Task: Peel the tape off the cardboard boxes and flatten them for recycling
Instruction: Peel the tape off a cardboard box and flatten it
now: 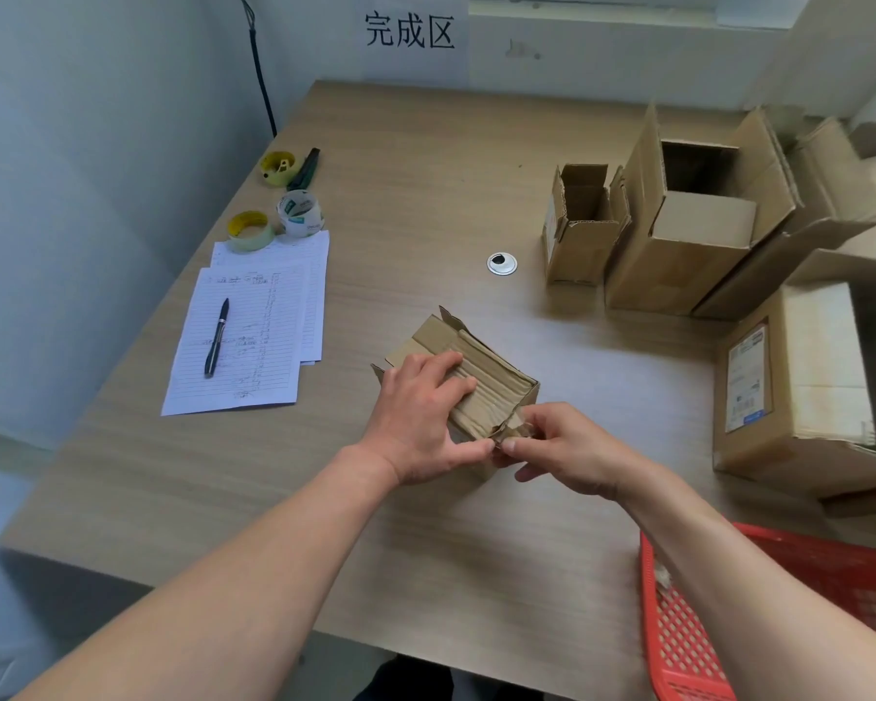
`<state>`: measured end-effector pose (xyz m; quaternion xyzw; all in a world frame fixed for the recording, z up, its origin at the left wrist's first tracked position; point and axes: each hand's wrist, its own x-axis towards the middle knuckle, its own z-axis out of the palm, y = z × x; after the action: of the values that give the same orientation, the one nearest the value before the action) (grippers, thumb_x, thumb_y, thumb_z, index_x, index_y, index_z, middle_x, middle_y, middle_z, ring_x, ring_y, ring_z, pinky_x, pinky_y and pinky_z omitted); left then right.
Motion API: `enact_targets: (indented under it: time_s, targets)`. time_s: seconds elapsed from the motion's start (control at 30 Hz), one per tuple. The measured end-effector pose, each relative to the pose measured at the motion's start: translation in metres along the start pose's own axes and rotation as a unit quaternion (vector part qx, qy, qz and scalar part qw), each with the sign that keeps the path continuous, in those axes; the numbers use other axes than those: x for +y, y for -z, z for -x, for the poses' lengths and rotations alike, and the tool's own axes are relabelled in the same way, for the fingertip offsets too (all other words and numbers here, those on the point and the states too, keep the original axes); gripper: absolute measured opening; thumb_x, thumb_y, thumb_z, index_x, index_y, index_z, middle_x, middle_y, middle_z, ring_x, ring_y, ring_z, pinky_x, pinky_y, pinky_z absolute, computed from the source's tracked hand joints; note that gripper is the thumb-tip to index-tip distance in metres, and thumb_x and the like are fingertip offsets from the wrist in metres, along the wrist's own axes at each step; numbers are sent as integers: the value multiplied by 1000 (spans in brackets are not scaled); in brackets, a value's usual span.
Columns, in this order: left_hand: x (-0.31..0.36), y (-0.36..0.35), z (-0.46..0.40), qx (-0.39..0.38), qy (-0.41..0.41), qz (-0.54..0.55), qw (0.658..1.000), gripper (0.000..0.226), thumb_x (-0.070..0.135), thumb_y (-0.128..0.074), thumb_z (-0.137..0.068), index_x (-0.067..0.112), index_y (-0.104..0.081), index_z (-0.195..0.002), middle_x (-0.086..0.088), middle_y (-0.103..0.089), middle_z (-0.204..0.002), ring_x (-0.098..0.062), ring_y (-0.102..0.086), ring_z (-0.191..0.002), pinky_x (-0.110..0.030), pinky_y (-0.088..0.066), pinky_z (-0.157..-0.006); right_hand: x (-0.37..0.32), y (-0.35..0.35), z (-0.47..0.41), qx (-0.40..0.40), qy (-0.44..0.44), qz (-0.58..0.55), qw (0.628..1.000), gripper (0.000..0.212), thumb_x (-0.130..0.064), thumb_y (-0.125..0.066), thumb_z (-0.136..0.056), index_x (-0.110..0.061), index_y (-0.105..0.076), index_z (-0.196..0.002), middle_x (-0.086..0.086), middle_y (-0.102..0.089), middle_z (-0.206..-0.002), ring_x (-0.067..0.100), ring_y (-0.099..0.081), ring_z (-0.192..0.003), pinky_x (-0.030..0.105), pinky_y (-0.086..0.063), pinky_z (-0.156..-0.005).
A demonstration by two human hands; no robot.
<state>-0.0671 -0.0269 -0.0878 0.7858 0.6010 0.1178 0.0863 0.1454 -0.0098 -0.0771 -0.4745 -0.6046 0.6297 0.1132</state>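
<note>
My left hand (421,417) lay flat across the top of the small cardboard box (481,382), fingers fairly straight and pressing it down, thumb reaching toward the near corner, while my right hand (562,447) pinched a scrap of clear tape (519,426) at that same corner between thumb and fingertips. The box sat near the middle of the surface (426,184), just in front of me, its far flaps already loose and its top creased but not yet collapsed. I judged I was early in the job: this box was partly stripped, with tape at the near corner left to pull away before it could be pressed flat. To my right stood a narrow open box (577,230) and beside it a larger open box (689,235), both upright with flaps up, and nearer me a labelled carton (800,376) lying closed; further cardboard behind them was too blurred to read. None of these looked flattened. A red basket (689,629) sat at my right elbow, holding what seemed a scrap of peeled tape, though I could not be sure.
</note>
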Motion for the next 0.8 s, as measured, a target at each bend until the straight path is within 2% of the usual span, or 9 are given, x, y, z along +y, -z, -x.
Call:
enact_targets:
  time_s: [0.1, 0.2, 0.33, 0.43, 0.5, 0.6, 0.7, 0.8]
  targets:
    - [-1, 0, 1, -8, 3, 0, 1000, 83, 78, -48, -65, 21, -67, -122, -5, -53, -142, -29, -46, -122, -43, -36, -96, -9, 5, -3, 2, 4, 110, 994, 7, -7, -62, -95, -5, -66, -90, 10, -72, -92, 26, -72, -92, 38, -61, -79]
    - [-1, -1, 3, -3, 8, 5, 1000, 81, 77, -49, -64, 20, -68, -120, -6, -54, -140, -31, -48, -121, -43, -36, -94, -17, 7, -4, -2, 18, 219, 976, 8, -14, -62, -92, -8, -63, -87, 11, -72, -91, 25, -72, -80, 45, -59, -79]
    - [-2, -2, 5, 0, 11, 8, 1000, 80, 76, -49, -65, 20, -68, -120, -6, -55, -140, -31, -48, -121, -43, -37, -93, -25, 7, -3, 0, 45, 314, 948, 13, -18, -62, -92, -7, -58, -86, 10, -66, -84, 27, -67, -79, 41, -55, -74]
    - [-1, -1, 4, -6, 13, 8, 1000, 82, 76, -47, -65, 21, -67, -122, -5, -53, -142, -30, -46, -123, -43, -35, -95, -24, 9, -3, -2, 55, 310, 949, 11, -17, -63, -92, -9, -60, -86, 7, -66, -81, 24, -67, -77, 41, -55, -73]
    - [-1, 1, 3, -9, 15, 10, 1000, 84, 76, -46, -65, 21, -67, -124, -5, -52, -143, -29, -44, -124, -43, -35, -97, -17, 10, -3, 1, 44, 236, 971, 8, -11, -64, -92, -8, -62, -85, 11, -67, -83, 24, -69, -77, 38, -58, -74]
    - [-1, 2, 3, -11, 13, 9, 1000, 85, 77, -45, -65, 21, -66, -125, -5, -51, -144, -28, -43, -125, -43, -34, -98, 0, 3, 0, 31, 8, 6, 999, 18, -9, -71, -86, 6, -61, -87, 18, -64, -88, 26, -67, -87, 32, -61, -72]
    - [-1, 0, 3, -1, 8, 14, 1000, 82, 75, -48, -65, 19, -68, -122, -6, -53, -141, -30, -46, -121, -43, -35, -96, 18, -19, 5, 82, -29, -222, 971, 25, -18, -70, -72, 0, -60, -87, 18, -67, -93, 30, -71, -97, 31, -59, -66]
    - [-2, -2, 6, 13, 10, 14, 1000, 80, 74, -51, -63, 19, -69, -119, -6, -55, -139, -31, -49, -119, -43, -38, -93, 21, -35, 11, 120, -38, -360, 924, 22, -20, -68, -74, -1, -65, -85, 21, -71, -96, 28, -74, -89, 30, -59, -61]
